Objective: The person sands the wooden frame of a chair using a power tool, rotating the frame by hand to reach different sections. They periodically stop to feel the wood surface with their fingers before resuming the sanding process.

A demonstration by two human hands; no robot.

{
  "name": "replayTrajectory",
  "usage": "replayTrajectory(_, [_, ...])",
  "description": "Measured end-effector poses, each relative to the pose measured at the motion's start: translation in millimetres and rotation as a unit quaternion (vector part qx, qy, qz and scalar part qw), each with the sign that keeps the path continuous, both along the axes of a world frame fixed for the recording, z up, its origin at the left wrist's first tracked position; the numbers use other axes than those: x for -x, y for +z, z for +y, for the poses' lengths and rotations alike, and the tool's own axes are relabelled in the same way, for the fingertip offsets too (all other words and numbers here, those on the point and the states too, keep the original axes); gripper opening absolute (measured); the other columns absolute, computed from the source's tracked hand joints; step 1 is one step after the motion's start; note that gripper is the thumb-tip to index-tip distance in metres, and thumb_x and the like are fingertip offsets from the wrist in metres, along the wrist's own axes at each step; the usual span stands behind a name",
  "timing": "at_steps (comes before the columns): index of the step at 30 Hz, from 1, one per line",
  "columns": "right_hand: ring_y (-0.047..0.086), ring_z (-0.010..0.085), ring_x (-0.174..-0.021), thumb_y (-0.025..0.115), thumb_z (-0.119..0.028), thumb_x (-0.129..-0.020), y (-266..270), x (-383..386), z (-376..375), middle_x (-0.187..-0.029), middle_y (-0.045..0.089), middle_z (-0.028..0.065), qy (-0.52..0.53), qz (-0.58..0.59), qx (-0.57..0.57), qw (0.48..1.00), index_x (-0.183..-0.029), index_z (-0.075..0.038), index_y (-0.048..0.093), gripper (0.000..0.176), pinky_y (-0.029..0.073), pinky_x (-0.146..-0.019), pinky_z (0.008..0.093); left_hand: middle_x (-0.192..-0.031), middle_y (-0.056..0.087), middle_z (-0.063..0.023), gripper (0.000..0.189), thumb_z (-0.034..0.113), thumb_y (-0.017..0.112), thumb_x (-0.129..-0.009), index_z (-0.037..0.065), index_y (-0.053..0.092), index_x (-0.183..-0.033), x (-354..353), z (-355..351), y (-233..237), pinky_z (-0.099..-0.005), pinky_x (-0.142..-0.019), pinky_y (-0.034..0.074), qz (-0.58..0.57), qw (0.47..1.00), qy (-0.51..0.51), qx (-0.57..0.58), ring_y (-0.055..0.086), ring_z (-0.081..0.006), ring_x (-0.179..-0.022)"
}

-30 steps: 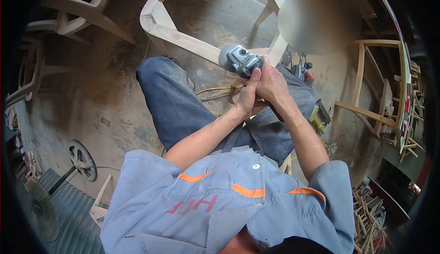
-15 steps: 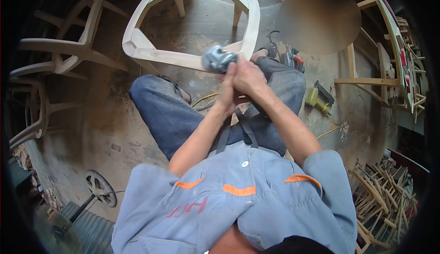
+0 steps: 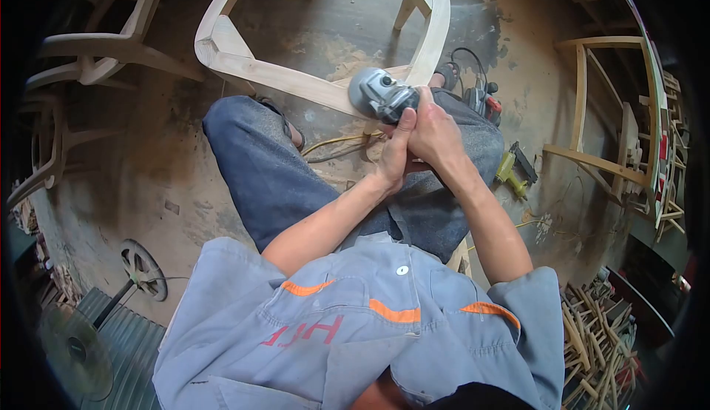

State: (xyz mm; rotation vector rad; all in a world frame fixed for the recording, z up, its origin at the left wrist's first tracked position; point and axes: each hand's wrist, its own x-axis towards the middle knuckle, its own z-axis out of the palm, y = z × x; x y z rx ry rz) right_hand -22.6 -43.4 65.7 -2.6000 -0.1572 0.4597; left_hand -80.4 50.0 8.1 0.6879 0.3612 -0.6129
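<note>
Both hands are wrapped around an angle grinder with a grey head and a round disc guard. My right hand closes over its body from the right. My left hand grips from below and the left, thumb along the top; the rest of the body is hidden in the hands. In view, the grinder's disc end overlaps the near rail of a pale wooden chair frame, close to its right corner. The frame stands on legs in front of my bent knees.
On the floor to the right lie a green nail gun and a red-and-black power tool. A yellow cord runs between my legs. Chair frames stand at left, a wooden stand at right. A fan is lower left, piled wood lower right.
The view has shifted, so the chair frame and the grinder both appear farther right. The grinder, smeared before, now shows sharply with its disc guard tilted into view. Both hands keep their grip.
</note>
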Motion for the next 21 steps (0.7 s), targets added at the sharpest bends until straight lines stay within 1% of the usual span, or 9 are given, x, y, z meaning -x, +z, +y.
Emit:
replayTrajectory(5, [0.071, 0.0497, -0.094, 0.086, -0.045, -0.079, -18, 8, -38, -0.095, 0.072, 0.0313, -0.076, -0.048, -0.003, 0.996, -0.120, 0.003, 0.047, 0.074, 0.056, -0.080, 0.0546, -0.146, 0.055, -0.0173, 0.102, 0.087, 0.047, -0.088, 0.007, 0.045, -0.151, -8, -26, -11, -0.0560, -0.102, 0.052, -0.010, 0.997, -0.074, 0.004, 0.055, -0.0308, -0.135])
replayTrajectory(7, [0.071, 0.0497, -0.091, 0.083, -0.049, -0.081, -16, 10, -47, -0.095, 0.072, 0.0309, -0.141, -0.052, -0.009, 0.989, -0.124, 0.003, 0.046, 0.077, 0.057, -0.079, 0.0560, -0.151, 0.048, -0.0231, 0.112, 0.089, 0.051, -0.085, 0.004, 0.037, -0.155, -22, -32, -14, -0.0591, -0.104, 0.048, -0.005, 0.989, -0.150, 0.010, 0.050, -0.0373, -0.138])
replayTrajectory(9, [0.073, 0.0466, -0.094, 0.086, -0.047, -0.080, -7, 10, -41, -0.097, 0.073, 0.0296, -0.182, -0.017, -0.006, 0.983, -0.120, 0.004, 0.048, 0.075, 0.057, -0.080, 0.0517, -0.153, 0.043, -0.0280, 0.123, 0.091, 0.054, -0.080, -0.001, 0.030, -0.158, -28, -37, -10, -0.0616, -0.105, 0.046, 0.004, 0.982, -0.188, -0.002, 0.046, -0.0425, -0.140])
replayTrajectory(10, [0.073, 0.0454, -0.094, 0.087, -0.044, -0.080, -6, 10, -37, -0.098, 0.073, 0.0289, -0.149, -0.029, -0.019, 0.988, -0.118, 0.004, 0.049, 0.073, 0.057, -0.081, 0.0504, -0.157, 0.037, -0.0289, 0.125, 0.092, 0.053, -0.080, -0.001, 0.026, -0.160, -26, -31, -11, -0.0631, -0.109, 0.042, -0.013, 0.983, -0.181, 0.020, 0.040, -0.0442, -0.144])
replayTrajectory(11, [0.073, 0.0441, -0.095, 0.089, -0.042, -0.080, -6, 8, -31, -0.098, 0.074, 0.0283, -0.114, -0.042, -0.033, 0.992, -0.115, 0.004, 0.050, 0.070, 0.056, -0.082, 0.0492, -0.155, 0.040, -0.0274, 0.121, 0.092, 0.051, -0.081, 0.001, 0.030, -0.158, -21, -24, -12, -0.0625, -0.108, 0.043, -0.005, 0.990, -0.142, 0.005, 0.043, -0.0427, -0.142])
replayTrajectory(13, [0.072, 0.0472, -0.096, 0.087, -0.044, -0.081, -10, 9, -4, -0.096, 0.072, 0.0314, -0.051, -0.041, -0.046, 0.997, -0.121, 0.006, 0.047, 0.076, 0.056, -0.080, 0.0514, -0.152, 0.046, -0.0244, 0.112, 0.092, 0.049, -0.083, 0.006, 0.038, -0.156, -4, 2, 0, -0.0613, -0.107, 0.045, 0.016, 0.998, -0.062, -0.025, 0.049, -0.0396, -0.139])
replayTrajectory(17, [0.069, 0.0513, -0.097, 0.083, -0.049, -0.082, -14, 7, 36, -0.095, 0.071, 0.0332, 0.052, -0.020, -0.021, 0.998, -0.120, 0.006, 0.046, 0.077, 0.057, -0.081, 0.0539, -0.148, 0.052, -0.0175, 0.108, 0.091, 0.048, -0.085, 0.008, 0.041, -0.154, 11, 31, -11, -0.0574, -0.106, 0.049, 0.011, 1.000, 0.002, 0.010, 0.053, -0.0329, -0.136])
replayTrajectory(18, [0.070, 0.0503, -0.096, 0.084, -0.049, -0.081, -7, 7, 37, -0.096, 0.071, 0.0321, 0.037, 0.008, -0.007, 0.999, -0.121, 0.005, 0.046, 0.078, 0.057, -0.080, 0.0538, -0.148, 0.052, -0.0173, 0.107, 0.090, 0.048, -0.085, 0.009, 0.041, -0.154, 13, 28, -12, -0.0570, -0.106, 0.049, 0.015, 1.000, 0.007, 0.019, 0.054, -0.0329, -0.136])
replayTrajectory(21, [0.069, 0.0530, -0.094, 0.079, -0.048, -0.084, -11, 12, 6, -0.096, 0.071, 0.0324, 0.026, -0.003, -0.002, 1.000, -0.120, 0.003, 0.046, 0.070, 0.055, -0.080, 0.0573, -0.147, 0.053, -0.0170, 0.102, 0.085, 0.052, -0.088, 0.009, 0.041, -0.154, 14, 2, -10, -0.0544, -0.106, 0.048, -0.004, 0.999, 0.031, -0.004, 0.054, -0.0314, -0.136])
